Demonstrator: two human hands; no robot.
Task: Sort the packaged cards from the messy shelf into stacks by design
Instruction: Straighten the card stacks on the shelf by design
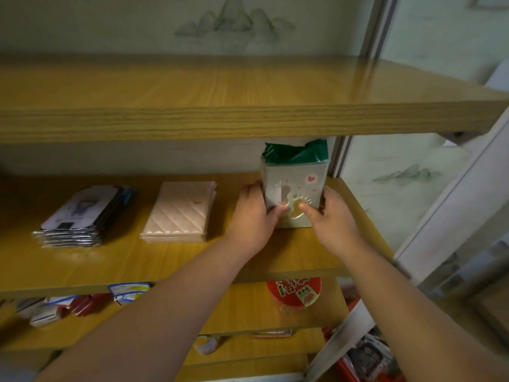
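A bundle of packaged cards (296, 183) stands upright on the middle shelf (165, 260), pale grey with pink hearts and a cut-out figure; green packaging shows at its top. My left hand (254, 213) grips its left side and my right hand (327, 216) its right side, thumbs on the front. To the left lies a flat stack of pink quilted-pattern cards (179, 213). Further left lies a stack of foil-packed cards with a cartoon figure (80, 216).
The upper wooden shelf (248, 119) overhangs just above the held bundle. On the lower shelf sit a red-lidded jar (294, 293) and scattered small packets (82, 301). A metal shelf post (341, 155) stands at the right, with a red bin (355, 368) below.
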